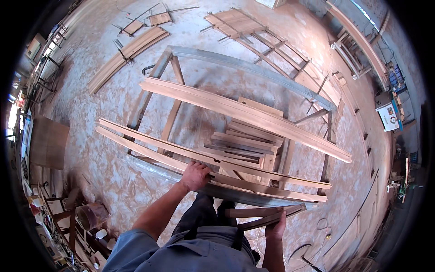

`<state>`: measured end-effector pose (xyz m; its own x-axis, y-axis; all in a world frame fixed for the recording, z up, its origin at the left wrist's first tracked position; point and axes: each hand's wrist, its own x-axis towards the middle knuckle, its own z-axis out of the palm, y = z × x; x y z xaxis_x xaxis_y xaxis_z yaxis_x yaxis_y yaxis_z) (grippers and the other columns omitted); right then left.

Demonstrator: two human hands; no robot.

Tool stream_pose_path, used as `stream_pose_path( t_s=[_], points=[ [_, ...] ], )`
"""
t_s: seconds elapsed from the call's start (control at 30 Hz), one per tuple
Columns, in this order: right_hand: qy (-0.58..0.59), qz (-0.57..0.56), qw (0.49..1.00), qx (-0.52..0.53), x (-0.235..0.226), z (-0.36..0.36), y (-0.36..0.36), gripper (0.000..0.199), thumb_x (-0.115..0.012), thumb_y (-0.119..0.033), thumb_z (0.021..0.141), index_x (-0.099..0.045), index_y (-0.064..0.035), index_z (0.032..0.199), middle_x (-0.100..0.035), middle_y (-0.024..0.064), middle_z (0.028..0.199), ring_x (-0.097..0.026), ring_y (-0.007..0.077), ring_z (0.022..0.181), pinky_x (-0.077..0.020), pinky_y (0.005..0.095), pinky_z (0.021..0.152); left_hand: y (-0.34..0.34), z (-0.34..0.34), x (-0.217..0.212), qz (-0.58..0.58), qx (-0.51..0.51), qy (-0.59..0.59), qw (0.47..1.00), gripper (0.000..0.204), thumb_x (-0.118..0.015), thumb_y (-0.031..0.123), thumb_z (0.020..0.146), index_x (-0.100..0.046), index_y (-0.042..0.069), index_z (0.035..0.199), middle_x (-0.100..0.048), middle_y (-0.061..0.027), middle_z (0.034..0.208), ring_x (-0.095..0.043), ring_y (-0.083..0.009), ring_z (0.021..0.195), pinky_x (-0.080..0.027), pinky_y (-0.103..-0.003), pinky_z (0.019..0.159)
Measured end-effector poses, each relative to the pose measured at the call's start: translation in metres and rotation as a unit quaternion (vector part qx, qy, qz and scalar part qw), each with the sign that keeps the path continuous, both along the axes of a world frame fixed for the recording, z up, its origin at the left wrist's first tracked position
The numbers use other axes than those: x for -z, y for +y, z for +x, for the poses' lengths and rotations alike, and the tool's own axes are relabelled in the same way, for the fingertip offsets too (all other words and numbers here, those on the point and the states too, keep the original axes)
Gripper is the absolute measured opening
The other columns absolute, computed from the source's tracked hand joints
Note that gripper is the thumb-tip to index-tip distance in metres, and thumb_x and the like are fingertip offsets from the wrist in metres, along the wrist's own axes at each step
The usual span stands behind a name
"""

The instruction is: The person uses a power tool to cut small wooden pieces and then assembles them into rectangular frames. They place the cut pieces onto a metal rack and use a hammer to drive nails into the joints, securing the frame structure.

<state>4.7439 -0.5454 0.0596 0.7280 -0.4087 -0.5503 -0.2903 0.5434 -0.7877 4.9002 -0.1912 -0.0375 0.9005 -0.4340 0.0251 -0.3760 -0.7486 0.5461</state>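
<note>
My left hand (pixel 197 176) is closed over the nearest long wooden strip (pixel 149 153), its fingers curled around the far edge. A second long strip (pixel 181 150), with a notch near its middle, runs just beyond. Farther off, a wide moulded board (pixel 226 110) lies roughly parallel to both. All three rest across a grey rectangular frame (pixel 253 69). Low at my right side, my right hand (pixel 275 226) grips two short wooden pieces (pixel 258 212); their right ends meet near my fingers and their left ends spread apart. Part of that hand is hidden behind them.
Several short boards (pixel 240 147) are stacked inside the frame. Clamped panels (pixel 233 22) lie on the floor beyond, with a long plank (pixel 129 59) at far left. A bucket (pixel 92 216) stands at lower left. Cables (pixel 321 238) trail at lower right.
</note>
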Motion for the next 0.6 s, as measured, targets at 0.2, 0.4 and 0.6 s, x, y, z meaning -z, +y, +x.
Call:
stream_pose_path(
  t_s=[0.2,0.4,0.6],
  points=[
    [-0.009,-0.003,1.0,-0.008,0.0,0.003,0.014,0.034,-0.05,-0.047,0.097,-0.053,-0.0137,0.105,-0.058,0.0076,0.105,-0.057,0.026,0.098,-0.0469,0.0434,0.088,-0.002,0.0,-0.004,0.031,0.005,0.031,0.999,0.027,-0.071,0.028,0.074,-0.067,0.016,0.099,-0.068,-0.0058,0.101,-0.06,-0.0244,0.104,-0.039,-0.04,0.092],
    [-0.009,-0.007,1.0,0.005,-0.001,0.009,0.023,0.033,-0.053,-0.046,0.096,-0.055,-0.0136,0.104,-0.057,0.0078,0.106,-0.057,0.0268,0.1,-0.0474,0.0446,0.088,0.0,0.0,-0.007,0.025,0.014,0.025,0.999,0.026,-0.065,0.035,0.081,-0.066,0.014,0.097,-0.067,-0.0084,0.1,-0.061,-0.026,0.102,-0.04,-0.041,0.092],
    [-0.017,-0.014,1.0,-0.014,0.006,0.006,0.012,0.034,-0.053,-0.047,0.095,-0.054,-0.0136,0.105,-0.056,0.0087,0.108,-0.056,0.0276,0.102,-0.047,0.0464,0.089,-0.005,0.001,-0.006,0.034,-0.006,0.035,0.999,0.027,-0.068,0.035,0.079,-0.067,0.014,0.096,-0.068,-0.0076,0.097,-0.061,-0.0264,0.101,-0.041,-0.041,0.092]
  ],
)
